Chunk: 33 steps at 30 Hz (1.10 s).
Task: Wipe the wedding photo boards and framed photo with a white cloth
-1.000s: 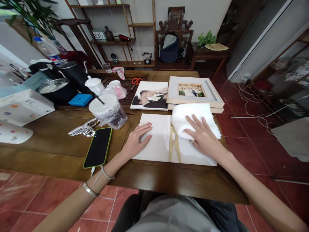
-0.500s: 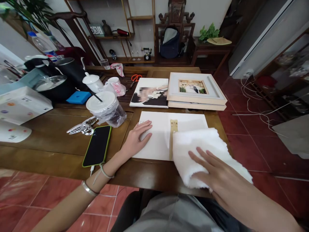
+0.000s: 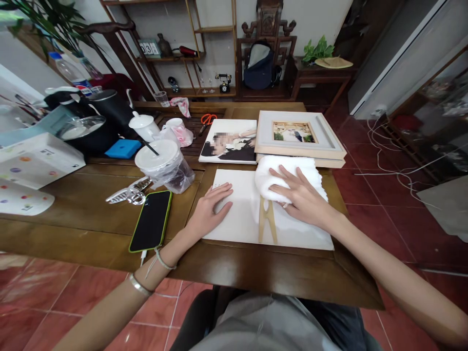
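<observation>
A flat white board lies on the table, with a gold V-shaped bracket on its face. My left hand rests flat on the board's left part, fingers stretched out and holding nothing. Over the board's upper right, my right hand grips a bunched white towel from above, its fingers spread across the cloth. The towel covers the top of the bracket and the board's far right corner.
Behind the board lie a photo print and stacked picture frames. To the left are a phone with a cable, a clear hair claw, a lidded cup in a plastic bag, and orange-handled scissors farther back.
My right hand has moved the towel away from the table's front edge toward the frames, uncovering the bracket's legs and the board's near right corner. My left hand has stayed on the board.
</observation>
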### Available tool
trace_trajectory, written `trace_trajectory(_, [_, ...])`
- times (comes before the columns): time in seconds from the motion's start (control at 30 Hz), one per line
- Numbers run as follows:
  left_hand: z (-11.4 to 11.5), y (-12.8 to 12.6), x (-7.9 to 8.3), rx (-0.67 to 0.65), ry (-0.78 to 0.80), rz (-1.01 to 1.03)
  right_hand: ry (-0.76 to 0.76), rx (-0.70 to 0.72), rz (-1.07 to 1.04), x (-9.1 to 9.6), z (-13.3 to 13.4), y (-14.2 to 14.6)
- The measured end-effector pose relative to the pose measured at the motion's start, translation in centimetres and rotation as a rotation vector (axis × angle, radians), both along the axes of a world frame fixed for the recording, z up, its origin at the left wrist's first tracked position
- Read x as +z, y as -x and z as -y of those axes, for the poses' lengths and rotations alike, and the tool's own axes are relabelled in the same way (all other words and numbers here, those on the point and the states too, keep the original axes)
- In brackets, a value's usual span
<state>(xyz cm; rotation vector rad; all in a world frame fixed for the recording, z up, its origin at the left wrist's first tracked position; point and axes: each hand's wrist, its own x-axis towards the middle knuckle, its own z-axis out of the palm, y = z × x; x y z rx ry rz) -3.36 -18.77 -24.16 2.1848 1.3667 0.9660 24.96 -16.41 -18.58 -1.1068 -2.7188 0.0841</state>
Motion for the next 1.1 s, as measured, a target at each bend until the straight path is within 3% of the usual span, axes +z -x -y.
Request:
trace_trajectory(0.2, [0.0,0.0,-0.1,-0.007,0.002,0.008,-0.012,0.014,0.085,-0.7,1.4,1.1])
trace_trajectory(0.5, [0.0,0.0,-0.2,-0.001,0.005,-0.005,-0.001,0.076,0.071,-1.2,8.9,1.4])
trace_trajectory(0.67, [-0.1,0.0,-0.1,0.001,-0.004,-0.006,0.134,0.144,-0.032,0.4,11.8,0.8])
trace_trajectory(0.77, [0.0,0.0,-0.1,0.002,-0.006,-0.008,0.247,0.125,-0.076,2.0,11.1,0.2])
trace_trajectory(0.87, [0.0,0.0,-0.1,0.004,-0.003,-0.013,0.254,0.007,-0.153,2.6,8.4,0.0])
trace_trajectory(1.1, [0.0,-0.1,0.2,0.023,0.020,0.012,0.133,-0.069,-0.091,0.8,0.8,3.1])
